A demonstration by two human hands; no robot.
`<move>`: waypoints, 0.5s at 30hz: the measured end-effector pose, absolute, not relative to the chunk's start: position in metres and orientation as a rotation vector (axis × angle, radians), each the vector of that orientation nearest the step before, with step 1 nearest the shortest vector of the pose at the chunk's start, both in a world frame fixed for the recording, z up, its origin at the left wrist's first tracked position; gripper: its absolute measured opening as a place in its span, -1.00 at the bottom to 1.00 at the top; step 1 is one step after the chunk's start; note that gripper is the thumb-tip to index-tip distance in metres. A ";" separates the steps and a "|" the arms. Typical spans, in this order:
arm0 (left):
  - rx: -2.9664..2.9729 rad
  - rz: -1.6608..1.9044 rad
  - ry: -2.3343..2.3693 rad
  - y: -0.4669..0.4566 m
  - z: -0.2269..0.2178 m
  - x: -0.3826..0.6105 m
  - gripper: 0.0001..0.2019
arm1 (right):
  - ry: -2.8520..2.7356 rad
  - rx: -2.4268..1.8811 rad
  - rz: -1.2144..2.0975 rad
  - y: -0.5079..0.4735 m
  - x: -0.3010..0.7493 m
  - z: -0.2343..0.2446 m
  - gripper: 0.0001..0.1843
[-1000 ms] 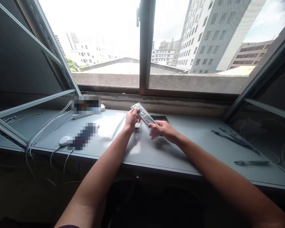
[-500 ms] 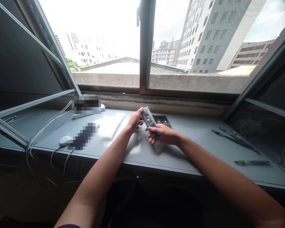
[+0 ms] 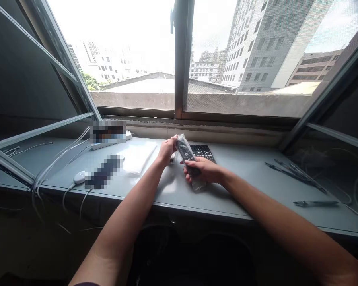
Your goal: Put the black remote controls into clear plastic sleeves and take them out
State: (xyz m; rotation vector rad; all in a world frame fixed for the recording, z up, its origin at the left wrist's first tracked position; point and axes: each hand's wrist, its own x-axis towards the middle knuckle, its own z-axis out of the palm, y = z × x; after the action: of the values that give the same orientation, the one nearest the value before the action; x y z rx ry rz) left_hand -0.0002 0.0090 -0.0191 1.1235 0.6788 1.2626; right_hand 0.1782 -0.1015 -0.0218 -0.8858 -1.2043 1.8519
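Observation:
A dark remote control in a clear plastic sleeve is held at a slant above the table, its buttons facing up. My left hand is closed on its far end, with thumb and fingertips pinching the top edge. Lower down, my right hand wraps round the body, thumb on top and fingers beneath. The sleeve's loose end sticks out below that hand. Just behind it, several black remotes lie side by side, partly hidden. A small light object by my left fingers is too hidden to name.
White sheets or bags lie on the grey table to the left. Further left are a blurred-out object, a round white charger, cables and a power strip. Pens lie right. Metal frames flank both sides.
The remote and both hands have shifted very slightly left. The sleeve's loose lower end looks flatter and wider than before. Both hands keep their hold.

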 end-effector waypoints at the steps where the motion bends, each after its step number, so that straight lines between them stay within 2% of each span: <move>1: 1.140 1.212 0.644 0.008 -0.018 -0.001 -0.61 | -1.197 -0.882 1.849 -0.102 0.178 -0.022 -0.55; 4: 1.193 1.105 0.586 0.005 -0.016 -0.002 -0.58 | -1.193 -0.874 1.848 -0.103 0.179 -0.020 -0.56; 8: 1.249 1.134 0.601 0.003 -0.015 -0.003 -0.59 | -1.179 -0.882 1.878 -0.104 0.178 -0.019 -0.58; 12: 1.249 1.154 0.591 -0.002 -0.012 -0.004 -0.51 | -1.118 -0.857 1.905 -0.105 0.177 -0.018 -0.62; 15: 1.243 1.024 0.548 -0.006 -0.008 -0.005 -0.45 | -1.112 -0.833 1.882 -0.105 0.176 -0.017 -0.64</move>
State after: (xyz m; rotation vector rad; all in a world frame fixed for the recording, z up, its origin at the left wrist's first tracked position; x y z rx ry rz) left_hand -0.0047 -0.0062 -0.0083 1.2428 0.5476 1.0239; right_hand 0.1757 -0.1053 -0.0169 -0.8330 -1.1124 1.8821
